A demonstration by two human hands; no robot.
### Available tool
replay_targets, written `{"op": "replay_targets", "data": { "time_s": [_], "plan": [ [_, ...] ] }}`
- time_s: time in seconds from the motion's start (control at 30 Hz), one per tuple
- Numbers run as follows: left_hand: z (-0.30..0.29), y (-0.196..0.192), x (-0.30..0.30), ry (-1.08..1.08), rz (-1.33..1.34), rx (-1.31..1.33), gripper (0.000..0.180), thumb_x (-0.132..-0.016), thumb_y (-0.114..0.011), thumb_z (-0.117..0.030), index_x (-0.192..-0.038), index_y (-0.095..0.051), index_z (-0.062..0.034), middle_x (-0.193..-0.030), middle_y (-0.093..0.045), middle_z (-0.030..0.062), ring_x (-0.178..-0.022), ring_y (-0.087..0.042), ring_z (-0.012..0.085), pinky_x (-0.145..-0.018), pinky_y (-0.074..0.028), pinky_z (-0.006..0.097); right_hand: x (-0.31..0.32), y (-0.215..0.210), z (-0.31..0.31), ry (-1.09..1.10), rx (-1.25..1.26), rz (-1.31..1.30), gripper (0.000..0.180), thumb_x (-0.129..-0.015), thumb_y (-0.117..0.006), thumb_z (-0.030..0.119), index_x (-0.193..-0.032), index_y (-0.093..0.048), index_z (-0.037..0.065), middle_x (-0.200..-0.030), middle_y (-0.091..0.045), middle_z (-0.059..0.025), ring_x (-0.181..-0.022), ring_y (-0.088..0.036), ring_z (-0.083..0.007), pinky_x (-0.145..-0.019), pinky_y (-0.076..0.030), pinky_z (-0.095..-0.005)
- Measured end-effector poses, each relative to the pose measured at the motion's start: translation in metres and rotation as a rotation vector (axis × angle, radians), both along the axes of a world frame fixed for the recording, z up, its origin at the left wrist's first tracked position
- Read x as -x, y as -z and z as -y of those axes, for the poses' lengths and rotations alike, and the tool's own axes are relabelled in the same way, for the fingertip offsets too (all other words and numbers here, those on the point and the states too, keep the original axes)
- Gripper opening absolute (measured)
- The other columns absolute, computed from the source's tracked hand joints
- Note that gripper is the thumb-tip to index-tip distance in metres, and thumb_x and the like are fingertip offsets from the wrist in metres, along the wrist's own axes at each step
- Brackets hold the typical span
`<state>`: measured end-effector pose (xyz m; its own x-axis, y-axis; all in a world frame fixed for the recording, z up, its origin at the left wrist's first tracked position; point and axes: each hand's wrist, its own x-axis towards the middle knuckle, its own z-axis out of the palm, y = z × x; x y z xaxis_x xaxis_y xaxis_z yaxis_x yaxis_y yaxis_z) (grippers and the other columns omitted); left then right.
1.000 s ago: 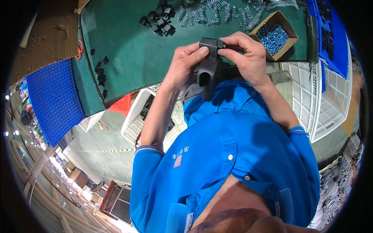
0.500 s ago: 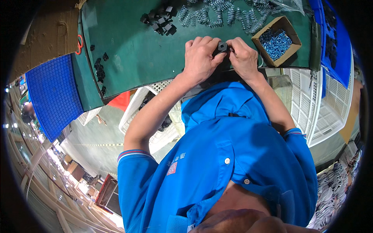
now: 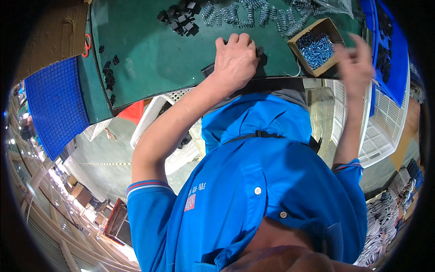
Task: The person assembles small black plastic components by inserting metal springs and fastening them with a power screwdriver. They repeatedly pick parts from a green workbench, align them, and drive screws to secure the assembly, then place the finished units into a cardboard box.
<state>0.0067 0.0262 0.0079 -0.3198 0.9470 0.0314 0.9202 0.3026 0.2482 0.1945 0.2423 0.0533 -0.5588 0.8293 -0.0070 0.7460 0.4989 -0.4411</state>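
Green counter (image 3: 149, 59) bears carton (image 3: 335, 34); left of carton, springs (image 3: 264, 17), left hand (image 3: 235, 61) gripping black part (image 3: 259, 51); right, blurred right hand (image 3: 355, 65), grip unclear, white crate (image 3: 384, 144).

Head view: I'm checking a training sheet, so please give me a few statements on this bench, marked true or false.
1. The open brown cardboard box holds small shiny blue metal pieces. True.
2. The left hand reaches into that box. False: it holds a partly hidden black part.
3. Silver coiled metal springs lie right of the black blocky pieces. True.
4. The right hand rests among the springs. False: it appears blurred beside the box.
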Motion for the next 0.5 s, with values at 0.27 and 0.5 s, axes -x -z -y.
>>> {"op": "replay_targets", "data": {
  "time_s": [0.27,0.5],
  "plan": [
    [-0.002,0.0,0.004,-0.009,0.056,-0.044,0.029,-0.078,-0.073,-0.024,-0.101,-0.066,-0.008,-0.097,-0.058,0.0063,-0.096,-0.057,0.0262,-0.084,-0.04,0.043,-0.054,0.036,-0.113,0.32,-0.01,0.516,0.085,-0.074,-0.063,0.073,-0.131,-0.059,0.011,-0.116,-0.069,-0.0194,-0.107,-0.066,-0.0375,-0.089,-0.049,-0.0481],
    [0.0,0.004,0.003,-0.036,0.071,-0.057,0.03,-0.078,-0.073,-0.025,-0.101,-0.065,-0.0082,-0.098,-0.058,0.006,-0.097,-0.058,0.0258,-0.084,-0.04,0.044,-0.049,0.017,-0.074,0.35,0.341,-0.731,0.039,-0.08,-0.079,0.014,-0.109,-0.065,-0.008,-0.091,-0.067,-0.012,-0.076,-0.063,-0.0181,-0.07,-0.051,-0.0311]
  ]
}}
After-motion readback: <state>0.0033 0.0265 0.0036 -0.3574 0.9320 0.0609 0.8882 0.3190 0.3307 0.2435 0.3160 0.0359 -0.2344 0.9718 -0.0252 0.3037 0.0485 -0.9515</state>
